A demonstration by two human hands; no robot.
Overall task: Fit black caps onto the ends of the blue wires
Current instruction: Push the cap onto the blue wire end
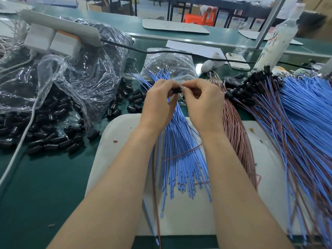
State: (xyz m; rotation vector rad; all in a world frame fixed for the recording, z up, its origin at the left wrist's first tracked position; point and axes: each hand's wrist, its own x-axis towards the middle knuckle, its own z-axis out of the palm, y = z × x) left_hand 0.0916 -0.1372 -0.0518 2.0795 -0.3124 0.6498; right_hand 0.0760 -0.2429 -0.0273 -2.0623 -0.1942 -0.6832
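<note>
My left hand (158,99) has its grip pinched on a black cap (176,90). My right hand (203,99) has its grip pinched on what I take to be a wire end (183,88), touching the cap's mouth above the middle of the worktop (45,186). I would hold the cap steady and feed the wire straight along its axis until it seats, without bending the tip. The blue wires (179,150) fan beneath across the white board (116,141). Loose caps (53,139) lie toward the worktop's left edge.
</note>
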